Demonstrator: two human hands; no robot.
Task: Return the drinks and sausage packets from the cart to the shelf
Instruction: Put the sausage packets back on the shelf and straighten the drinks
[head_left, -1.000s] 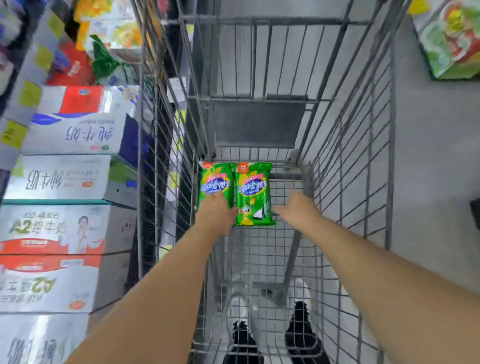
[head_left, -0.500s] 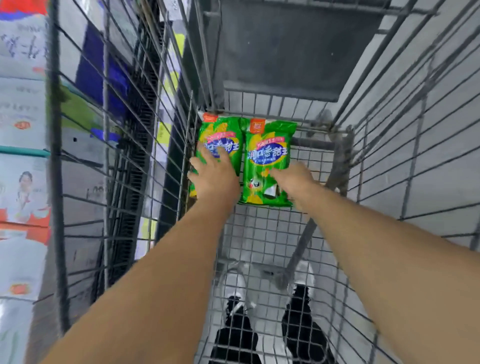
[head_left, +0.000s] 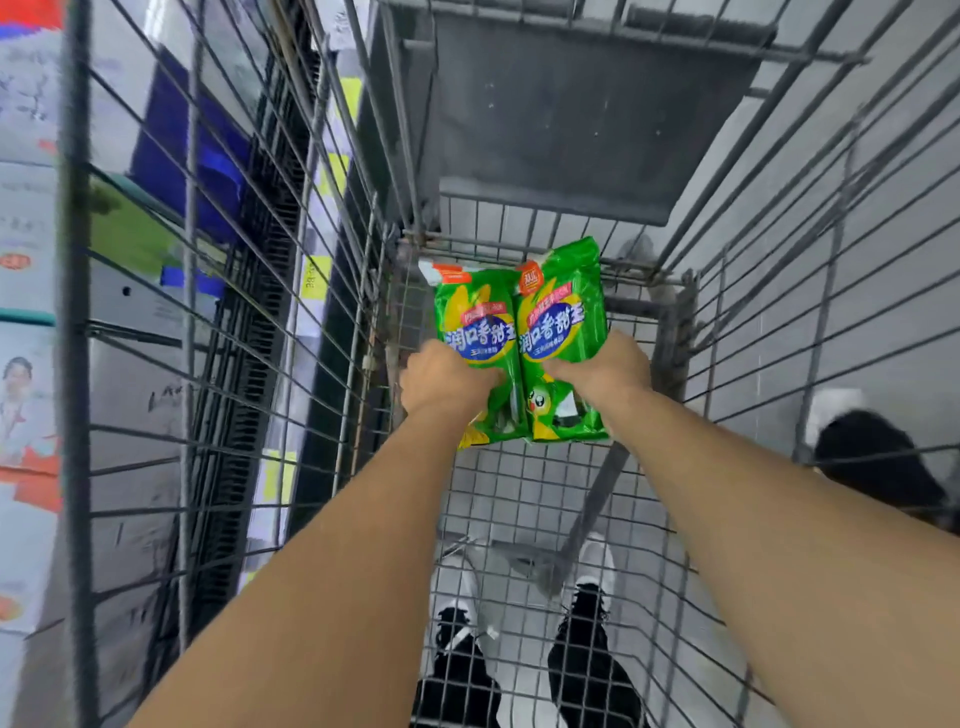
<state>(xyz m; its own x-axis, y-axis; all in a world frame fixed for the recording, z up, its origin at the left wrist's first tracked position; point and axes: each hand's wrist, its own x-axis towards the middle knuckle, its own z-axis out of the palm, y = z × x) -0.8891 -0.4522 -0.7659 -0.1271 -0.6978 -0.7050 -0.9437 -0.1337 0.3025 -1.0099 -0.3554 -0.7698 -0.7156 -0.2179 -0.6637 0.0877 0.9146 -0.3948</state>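
A grey wire-mesh shopping cart fills the view, its sides running off every edge of the frame and its mesh floor showing black-and-white shoes through the grid. To the left, behind the cart's bars, stacked white cardboard milk cartons on shelving are blurred and cut off — their print cannot be read. Two bare forearms reach in from the bottom corners. At the far end of the cart floor, two green plastic sausage packets stand side by side, edges touching, long axes running away from the person with the orange-tabbed tops at the far end. The left hand grips the lower part of the left green sausage packet, covering much of its bottom half; the right hand grips the right green sausage packet at its right edge. Both hands' fingers curl behind the packets and are hidden — whether the packets rest on the mesh or are lifted clear cannot be told.
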